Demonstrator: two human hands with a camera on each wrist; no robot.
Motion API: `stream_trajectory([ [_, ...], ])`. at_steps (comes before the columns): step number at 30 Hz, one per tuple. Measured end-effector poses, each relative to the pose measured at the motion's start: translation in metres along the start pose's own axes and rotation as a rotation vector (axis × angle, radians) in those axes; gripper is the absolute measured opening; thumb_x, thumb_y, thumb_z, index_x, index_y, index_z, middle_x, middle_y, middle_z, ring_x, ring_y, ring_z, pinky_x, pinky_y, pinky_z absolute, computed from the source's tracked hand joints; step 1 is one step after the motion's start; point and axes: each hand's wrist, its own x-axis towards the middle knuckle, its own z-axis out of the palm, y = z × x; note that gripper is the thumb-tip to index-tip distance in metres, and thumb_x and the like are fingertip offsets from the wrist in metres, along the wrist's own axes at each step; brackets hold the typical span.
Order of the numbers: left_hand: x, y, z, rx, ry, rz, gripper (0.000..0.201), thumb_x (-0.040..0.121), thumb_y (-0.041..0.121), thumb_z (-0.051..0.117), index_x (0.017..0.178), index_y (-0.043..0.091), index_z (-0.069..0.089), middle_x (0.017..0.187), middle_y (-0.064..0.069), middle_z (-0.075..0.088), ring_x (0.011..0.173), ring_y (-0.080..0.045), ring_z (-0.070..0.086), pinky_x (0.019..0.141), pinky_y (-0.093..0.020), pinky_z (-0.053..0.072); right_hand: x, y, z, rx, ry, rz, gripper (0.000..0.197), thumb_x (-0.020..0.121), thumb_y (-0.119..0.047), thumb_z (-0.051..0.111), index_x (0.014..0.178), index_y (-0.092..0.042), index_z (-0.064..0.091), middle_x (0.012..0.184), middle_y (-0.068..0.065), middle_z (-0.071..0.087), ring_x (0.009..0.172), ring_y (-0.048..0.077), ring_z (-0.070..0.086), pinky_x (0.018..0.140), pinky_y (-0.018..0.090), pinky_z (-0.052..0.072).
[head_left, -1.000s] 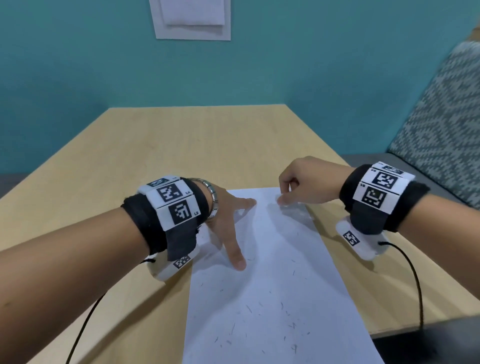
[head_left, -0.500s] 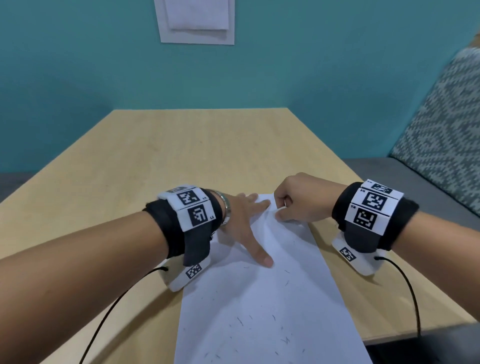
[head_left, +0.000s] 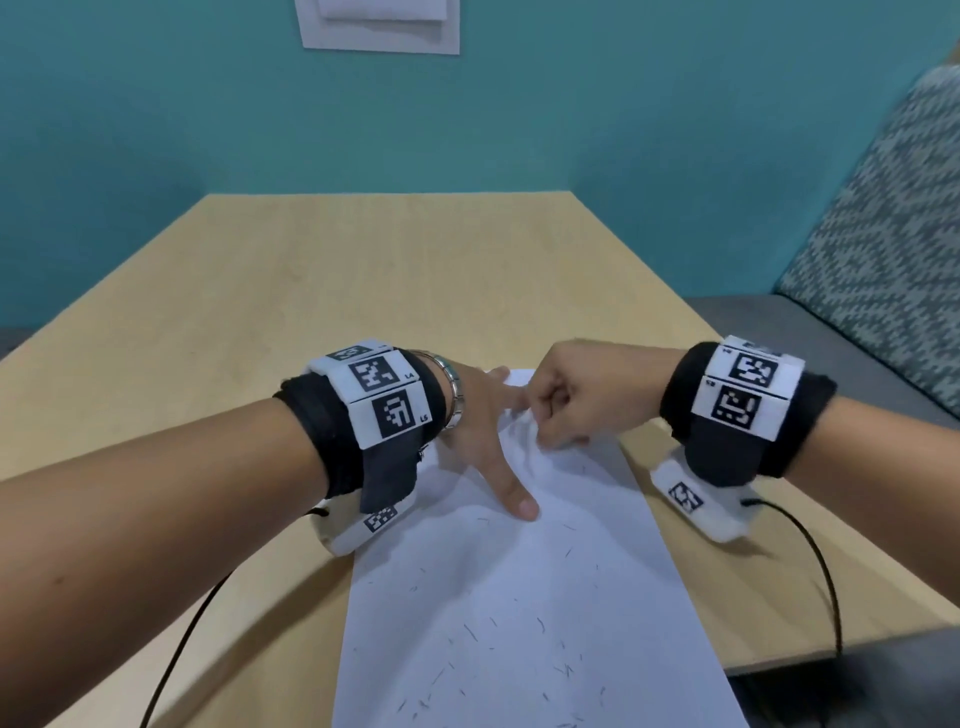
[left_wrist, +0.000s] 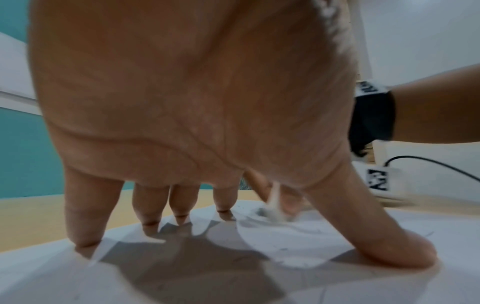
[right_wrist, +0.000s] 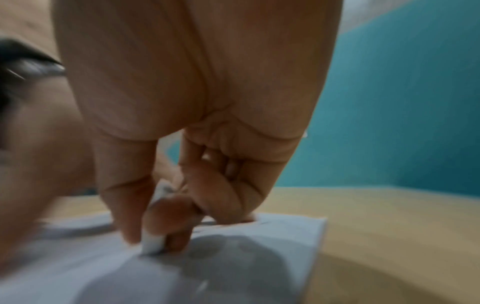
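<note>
Eraser (right_wrist: 153, 244) pressed to paper (head_left: 545, 597)

The right hand (head_left: 576, 395) is curled into a loose fist. Its thumb and first fingers (right_wrist: 124, 205) pinch a small white eraser, whose lower end touches the paper near the sheet's far edge. The other fingers of that hand are folded into the palm. The left hand (head_left: 478, 426) lies just beside it, fingers (left_wrist: 83, 216) straight and spread, with the tips and thumb pressed on the paper's far left part; it holds nothing. Whether the two hands touch cannot be told.

The paper lies lengthwise on the bench (head_left: 363, 270), its near end running out of the head view. Short dark flecks (head_left: 540, 623) are scattered over its near half. Each wrist bears a black band (head_left: 727, 441) with black-and-white markers, and a thin black cable (head_left: 826, 571) trails from each. A teal wall (head_left: 519, 130) stands behind the bench, and a patterned cushion (head_left: 883, 234) shows at the right.
</note>
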Motion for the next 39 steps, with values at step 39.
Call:
stream_trajectory([
  [39, -0.007, 0.004, -0.001, -0.014, 0.013, 0.038, 0.100, 0.057, 0.079, 0.073, 0.143, 0.053, 0.029, 0.160, 0.014, 0.012, 0.145, -0.017, 0.022, 0.115, -0.042, 0.026, -0.006, -0.022, 0.009, -0.095, -0.045, -0.069, 0.023, 0.082, -0.019, 0.072, 0.063, -0.020, 0.058, 0.050, -0.011, 0.051, 0.047, 0.004, 0.044, 0.048, 0.017, 0.038],
])
